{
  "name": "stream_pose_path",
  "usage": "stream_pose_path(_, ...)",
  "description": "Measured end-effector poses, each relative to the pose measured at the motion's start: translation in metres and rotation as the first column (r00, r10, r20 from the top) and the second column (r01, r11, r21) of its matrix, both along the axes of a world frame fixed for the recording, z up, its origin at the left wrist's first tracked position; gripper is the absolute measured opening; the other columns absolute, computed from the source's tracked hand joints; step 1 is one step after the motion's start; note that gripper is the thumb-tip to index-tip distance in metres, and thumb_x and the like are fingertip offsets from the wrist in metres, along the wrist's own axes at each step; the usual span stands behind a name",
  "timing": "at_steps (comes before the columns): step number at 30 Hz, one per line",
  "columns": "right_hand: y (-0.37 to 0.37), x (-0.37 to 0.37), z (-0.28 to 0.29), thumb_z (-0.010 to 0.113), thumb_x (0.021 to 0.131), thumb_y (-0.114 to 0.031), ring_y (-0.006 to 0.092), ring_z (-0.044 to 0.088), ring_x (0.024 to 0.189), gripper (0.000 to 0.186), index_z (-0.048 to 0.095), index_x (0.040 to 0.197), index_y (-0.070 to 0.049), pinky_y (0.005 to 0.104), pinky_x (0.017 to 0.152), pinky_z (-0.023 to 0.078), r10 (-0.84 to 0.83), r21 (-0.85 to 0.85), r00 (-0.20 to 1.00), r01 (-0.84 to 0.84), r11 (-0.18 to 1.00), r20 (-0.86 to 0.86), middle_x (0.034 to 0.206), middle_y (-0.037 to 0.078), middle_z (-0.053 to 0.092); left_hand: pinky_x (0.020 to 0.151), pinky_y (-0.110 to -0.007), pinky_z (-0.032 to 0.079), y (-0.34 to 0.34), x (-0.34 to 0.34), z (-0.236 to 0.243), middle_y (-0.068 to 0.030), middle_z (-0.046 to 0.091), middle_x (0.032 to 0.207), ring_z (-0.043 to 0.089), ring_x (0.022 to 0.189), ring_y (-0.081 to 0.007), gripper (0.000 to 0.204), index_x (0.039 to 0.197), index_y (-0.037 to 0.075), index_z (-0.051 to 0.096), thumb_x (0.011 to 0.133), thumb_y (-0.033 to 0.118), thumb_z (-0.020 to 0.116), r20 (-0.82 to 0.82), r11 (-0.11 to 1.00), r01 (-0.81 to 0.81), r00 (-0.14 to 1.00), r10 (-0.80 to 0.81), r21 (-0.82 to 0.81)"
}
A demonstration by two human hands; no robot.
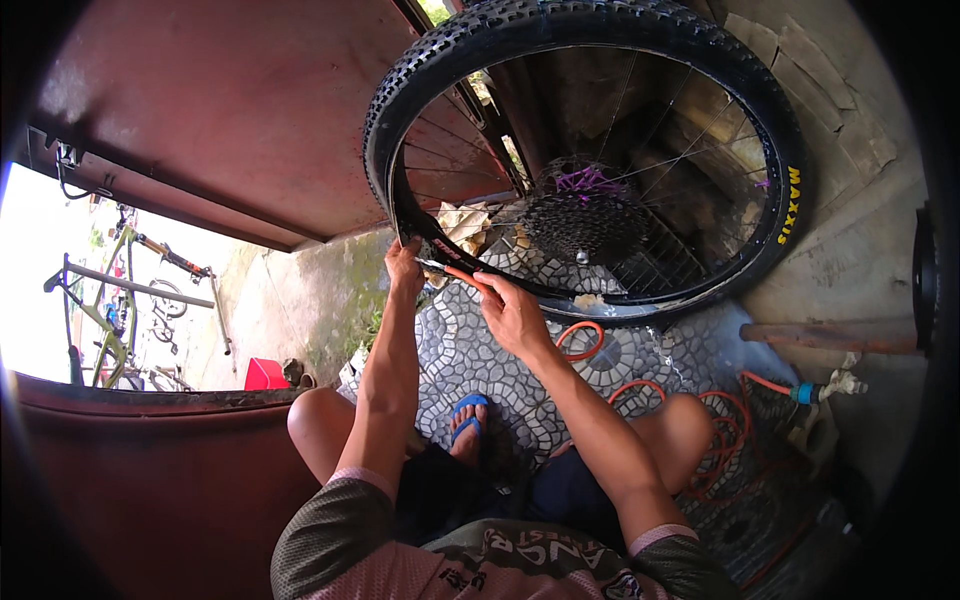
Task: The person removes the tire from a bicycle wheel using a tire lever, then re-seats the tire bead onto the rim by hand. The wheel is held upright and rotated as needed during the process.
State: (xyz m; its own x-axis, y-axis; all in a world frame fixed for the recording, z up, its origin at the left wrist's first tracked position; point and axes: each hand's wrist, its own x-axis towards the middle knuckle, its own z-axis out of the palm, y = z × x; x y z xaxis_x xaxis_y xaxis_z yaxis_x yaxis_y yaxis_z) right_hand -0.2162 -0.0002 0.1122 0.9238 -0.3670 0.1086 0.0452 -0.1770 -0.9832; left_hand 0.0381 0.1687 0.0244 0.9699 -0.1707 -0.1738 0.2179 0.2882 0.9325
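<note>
A bicycle wheel (708, 290) with a knobby black tyre (796, 150) stands upright before me. Its large cassette (585, 215) has purple parts at the centre. My right hand (515, 318) is closed round an orange air hose (466, 276) close to its metal end fitting (430, 264). That fitting meets the inner side of the rim at the lower left. Beside it my left hand (404, 266) pinches at the rim, with its fingertips together; what lies between them is hidden.
The hose lies in loops (728, 440) on the pebble-patterned floor (450, 340) and joins a blue coupling (803, 393) at right. A red metal gate (230, 110) stands at left. Beyond it are a green bicycle frame (108, 320) and a red container (265, 374). My foot wears a blue flip-flop (470, 402).
</note>
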Motion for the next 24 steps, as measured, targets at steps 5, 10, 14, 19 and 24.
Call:
stream_pose_path(5, 0.002, 0.005, -0.006, 0.061, 0.099, -0.010, 0.0299, 0.073, 0.099, 0.036, 0.062, 0.134, -0.001, 0.0373, 0.087, 0.056, -0.004, -0.004, 1.000, 0.004, 1.000, -0.031, 0.119, 0.020, 0.072, 0.076, -0.030, 0.056, 0.004, -0.005, -0.003, -0.0060, 0.074, 0.099, 0.069, 0.082, -0.0163, 0.016, 0.112, -0.001, 0.070, 0.096, 0.003, 0.069, 0.044, 0.996, 0.026, 0.999, -0.030, 0.081)
stream_pose_path(10, 0.014, 0.009, -0.007, 0.063, 0.098, -0.010, 0.0284, 0.073, 0.094, 0.036, 0.063, 0.133, -0.002, 0.0372, 0.083, 0.056, 0.013, -0.004, 1.000, -0.013, 1.000, -0.003, 0.114, 0.019, 0.073, 0.065, -0.035, 0.043, 0.009, 0.007, 0.000, -0.0009, 0.063, 0.075, 0.053, 0.071, -0.0129, 0.044, 0.092, 0.000, 0.073, 0.099, 0.043, 0.070, 0.042, 0.894, -0.240, 0.969, 0.243, 0.378)
stream_pose_path(14, 0.005, 0.001, -0.013, 0.064, 0.099, -0.012, 0.0253, 0.072, 0.088, 0.035, 0.063, 0.133, -0.002, 0.0360, 0.079, 0.055, 0.000, -0.010, 0.997, -0.001, 1.000, -0.077, 0.110, 0.018, 0.073, 0.062, -0.036, 0.038, -0.024, -0.010, -0.010, 0.0025, 0.050, 0.068, 0.043, 0.068, -0.0122, 0.052, 0.086, 0.000, 0.070, 0.098, 0.051, 0.068, 0.185, 0.697, -0.353, 0.934, 0.307, 0.624)
stream_pose_path(19, 0.004, 0.002, -0.014, 0.064, 0.099, -0.014, 0.0241, 0.070, 0.085, 0.035, 0.064, 0.132, -0.003, 0.0349, 0.078, 0.055, -0.019, -0.013, 0.999, 0.018, 1.000, -0.041, 0.106, 0.017, 0.074, 0.071, -0.030, 0.050, 0.012, -0.017, -0.018, -0.0013, 0.072, 0.097, 0.064, 0.083, -0.0120, 0.014, 0.112, 0.003, 0.071, 0.102, 0.008, 0.062, 0.027, 0.963, -0.008, 1.000, 0.001, 0.270)
stream_pose_path(24, 0.009, 0.006, -0.016, 0.063, 0.099, -0.014, 0.0236, 0.070, 0.085, 0.034, 0.064, 0.132, -0.003, 0.0350, 0.078, 0.055, 0.007, 0.003, 0.999, -0.007, 1.000, -0.046, 0.104, 0.017, 0.073, 0.076, -0.031, 0.053, 0.017, -0.021, -0.024, -0.0043, 0.074, 0.100, 0.067, 0.088, -0.0123, 0.015, 0.112, 0.000, 0.070, 0.102, 0.009, 0.062, 0.158, 0.966, -0.004, 0.987, -0.039, 0.259)
